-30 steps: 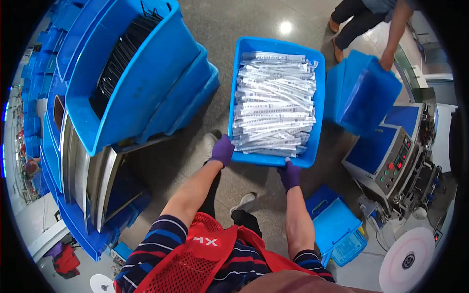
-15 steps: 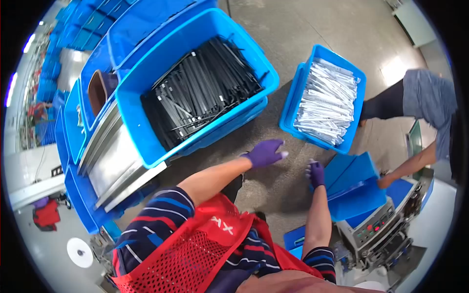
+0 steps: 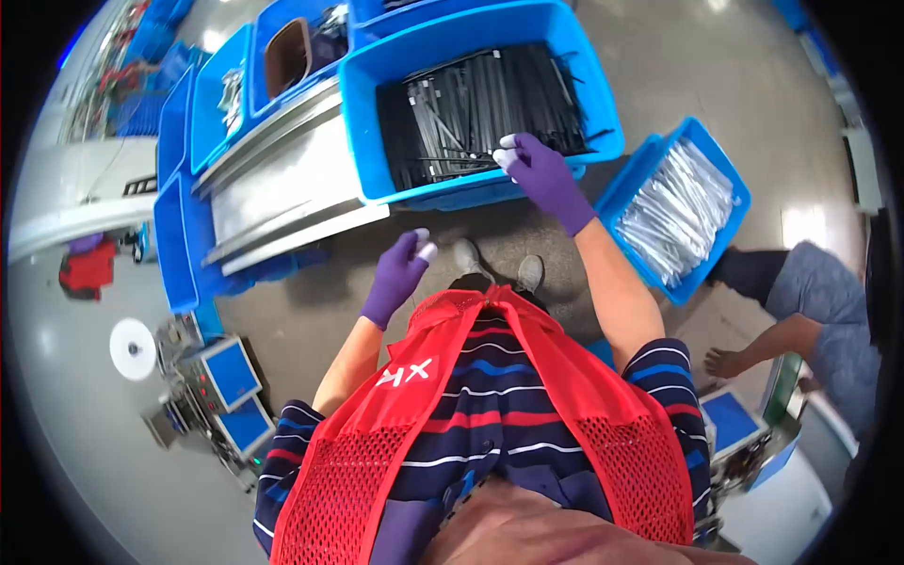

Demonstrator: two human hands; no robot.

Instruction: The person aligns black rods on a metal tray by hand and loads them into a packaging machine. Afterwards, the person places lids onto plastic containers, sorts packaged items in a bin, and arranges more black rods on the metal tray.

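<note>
A large blue bin [image 3: 363, 113] full of black strips [image 3: 461, 104] stands in front of me on a stack of bins. My right hand [image 3: 544, 177], in a purple glove, reaches over the bin's near rim, and its spread fingertips touch the black strips. It holds nothing. My left hand [image 3: 400, 273], also gloved, hangs free over the floor below the bin, its fingers loosely curled and empty. A smaller blue bin [image 3: 648, 155] of white packets [image 3: 683, 212] sits on the floor to the right of my right arm.
A steel trolley [image 3: 282, 193] with more blue bins stands to the left. A co-worker [image 3: 819, 311] bends in at the right, one hand [image 3: 725, 363] low. Small machines [image 3: 226, 377] and a white reel [image 3: 132, 348] are at lower left. My shoes [image 3: 530, 273] are on the grey floor.
Both hands let go of the bin of white packets, which now sits on the floor. I turned towards the bin of black strips, and my right hand reached into it.
</note>
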